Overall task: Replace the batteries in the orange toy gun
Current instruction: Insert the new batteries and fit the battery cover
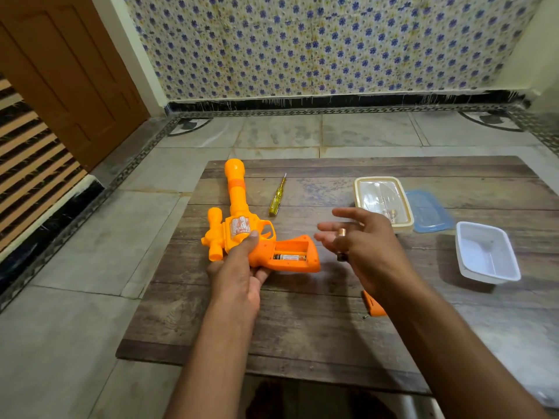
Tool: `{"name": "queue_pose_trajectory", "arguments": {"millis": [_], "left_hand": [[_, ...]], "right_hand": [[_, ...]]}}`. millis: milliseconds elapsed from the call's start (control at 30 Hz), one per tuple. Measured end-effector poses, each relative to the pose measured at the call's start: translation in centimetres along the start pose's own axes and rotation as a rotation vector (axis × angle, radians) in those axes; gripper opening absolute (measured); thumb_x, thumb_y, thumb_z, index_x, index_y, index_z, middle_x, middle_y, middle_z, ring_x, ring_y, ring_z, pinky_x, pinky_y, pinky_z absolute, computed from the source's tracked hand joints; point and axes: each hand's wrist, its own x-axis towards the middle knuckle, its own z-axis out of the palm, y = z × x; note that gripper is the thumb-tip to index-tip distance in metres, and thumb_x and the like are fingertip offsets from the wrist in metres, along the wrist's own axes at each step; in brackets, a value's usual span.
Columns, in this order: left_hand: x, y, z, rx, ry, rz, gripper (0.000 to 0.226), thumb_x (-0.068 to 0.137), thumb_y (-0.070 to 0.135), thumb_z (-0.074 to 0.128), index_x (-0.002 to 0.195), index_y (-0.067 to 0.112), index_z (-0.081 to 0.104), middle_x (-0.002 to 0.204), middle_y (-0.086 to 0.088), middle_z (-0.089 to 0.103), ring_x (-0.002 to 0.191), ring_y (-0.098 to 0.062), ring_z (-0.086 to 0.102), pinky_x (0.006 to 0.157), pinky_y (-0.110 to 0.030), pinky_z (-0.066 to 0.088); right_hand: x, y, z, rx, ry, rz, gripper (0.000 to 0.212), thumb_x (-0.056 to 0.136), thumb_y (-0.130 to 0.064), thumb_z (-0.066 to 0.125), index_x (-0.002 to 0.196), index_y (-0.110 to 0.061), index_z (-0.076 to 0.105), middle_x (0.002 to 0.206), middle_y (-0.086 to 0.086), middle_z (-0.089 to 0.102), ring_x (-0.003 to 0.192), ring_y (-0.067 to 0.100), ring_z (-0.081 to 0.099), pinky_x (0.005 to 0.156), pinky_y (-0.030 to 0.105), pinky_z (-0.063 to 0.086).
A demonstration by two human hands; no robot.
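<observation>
The orange toy gun (pixel 239 219) lies on the wooden board (pixel 302 313), barrel pointing away. My left hand (pixel 239 267) grips it at the base of the handle. The handle's battery compartment (pixel 292 252) is uncovered, with one battery (pixel 289 257) lying in its lower slot and the upper slot bare. My right hand (pixel 360 246) hovers just right of the handle and holds a battery (pixel 342 244) upright between thumb and fingers. The orange compartment cover (pixel 373 305) lies on the board, partly hidden under my right forearm, with a small screw (pixel 365 316) beside it.
A yellow-handled screwdriver (pixel 276 197) lies right of the barrel. A clear cream-rimmed container (pixel 382 201) with small parts, a blue lid (pixel 429 211) and a white tub (pixel 487 252) sit at the board's right. Stone floor surrounds the board.
</observation>
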Motion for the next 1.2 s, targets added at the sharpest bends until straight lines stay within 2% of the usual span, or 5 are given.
{"name": "queue_pose_trajectory", "arguments": {"millis": [167,400,767,1033,1200], "left_hand": [[-0.1,-0.1,0.1,0.019,0.001,-0.001,0.046,0.085,0.0,0.077,0.125,0.015,0.058,0.119,-0.014,0.068,0.103,-0.032,0.068,0.057,-0.043,0.058],[-0.2,-0.1,0.1,0.019,-0.006,-0.007,0.047,0.086,0.003,0.077,0.124,0.02,0.055,0.108,-0.009,0.066,0.098,-0.03,0.067,0.058,-0.043,0.056],[0.2,-0.4,0.0,0.041,-0.004,0.01,0.046,0.085,0.001,0.077,0.121,0.021,0.057,0.123,-0.013,0.068,0.111,-0.035,0.068,0.065,-0.045,0.059],[0.4,-0.5,-0.2,0.04,-0.028,0.038,0.046,0.086,0.0,0.075,0.127,0.014,0.06,0.116,-0.015,0.071,0.104,-0.035,0.071,0.063,-0.044,0.061],[0.9,-0.7,-0.3,0.028,-0.024,0.028,0.033,0.085,-0.002,0.076,0.111,0.015,0.063,0.117,-0.018,0.072,0.105,-0.039,0.071,0.072,-0.051,0.062]], "right_hand": [[0.0,0.5,-0.1,-0.038,0.026,-0.177,0.029,0.079,0.005,0.081,0.103,0.01,0.067,0.089,0.01,0.08,0.088,0.016,0.079,0.078,0.037,0.06],[0.2,1.1,1.0,-0.075,0.022,-0.385,0.016,0.079,-0.006,0.086,0.094,-0.008,0.081,0.077,0.01,0.072,0.077,0.023,0.074,0.07,0.033,0.063],[1.1,2.1,2.2,-0.294,-0.094,-0.666,0.018,0.087,-0.007,0.077,0.099,-0.018,0.07,0.099,0.008,0.07,0.092,0.022,0.077,0.081,0.046,0.063],[2.4,3.8,3.0,-0.717,-0.104,-0.868,0.021,0.078,-0.005,0.083,0.096,-0.014,0.079,0.091,0.001,0.072,0.083,0.009,0.066,0.076,0.004,0.041],[2.8,4.4,3.0,-0.809,-0.157,-0.833,0.023,0.08,-0.002,0.078,0.098,-0.016,0.083,0.091,0.001,0.07,0.078,0.012,0.064,0.071,0.003,0.04]]}}
